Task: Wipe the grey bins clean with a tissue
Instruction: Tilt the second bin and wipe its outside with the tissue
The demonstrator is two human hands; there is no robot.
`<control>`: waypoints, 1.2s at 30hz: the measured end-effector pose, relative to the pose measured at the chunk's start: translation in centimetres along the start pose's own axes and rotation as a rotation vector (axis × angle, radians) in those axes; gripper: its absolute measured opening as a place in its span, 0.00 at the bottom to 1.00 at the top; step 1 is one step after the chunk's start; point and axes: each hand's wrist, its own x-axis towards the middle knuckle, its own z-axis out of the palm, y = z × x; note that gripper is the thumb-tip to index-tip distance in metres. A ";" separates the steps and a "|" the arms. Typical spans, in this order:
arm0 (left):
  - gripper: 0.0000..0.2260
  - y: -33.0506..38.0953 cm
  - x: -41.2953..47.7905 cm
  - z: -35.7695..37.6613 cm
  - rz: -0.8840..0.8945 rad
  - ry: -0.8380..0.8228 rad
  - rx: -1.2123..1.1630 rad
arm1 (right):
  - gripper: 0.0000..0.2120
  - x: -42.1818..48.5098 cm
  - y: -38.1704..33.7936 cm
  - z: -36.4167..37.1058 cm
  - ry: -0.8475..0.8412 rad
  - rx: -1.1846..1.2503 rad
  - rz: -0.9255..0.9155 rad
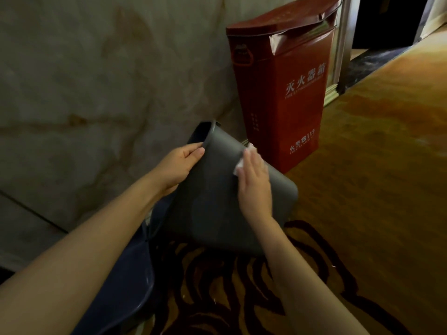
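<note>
A dark grey bin [212,189] is tipped on its side over the carpet, with its open mouth facing the wall at the upper left and its base toward the lower right. My left hand [181,165] grips the bin's rim, fingers curled over the edge. My right hand [254,180] lies flat on the bin's outer side wall and presses a white tissue [244,158] against it; only the tissue's edges show beyond the fingers.
A tall red fire-extinguisher box [285,93] stands just behind the bin against the marble wall [84,93]. A dark blue rounded object [135,274] sits under my left forearm. Patterned brown carpet [362,189] stretches to the right, toward a doorway [387,20].
</note>
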 end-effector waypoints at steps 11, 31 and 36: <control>0.16 1.9 2.0 2.9 0.014 0.038 0.062 | 0.27 0.0 0.0 2.4 0.084 -0.088 -0.066; 0.15 0.4 10.2 1.8 -0.017 0.268 0.127 | 0.23 -5.0 11.9 4.8 0.045 0.167 0.586; 0.15 0.1 11.0 1.0 -0.038 0.297 0.092 | 0.24 -9.1 10.2 6.5 0.108 0.191 0.657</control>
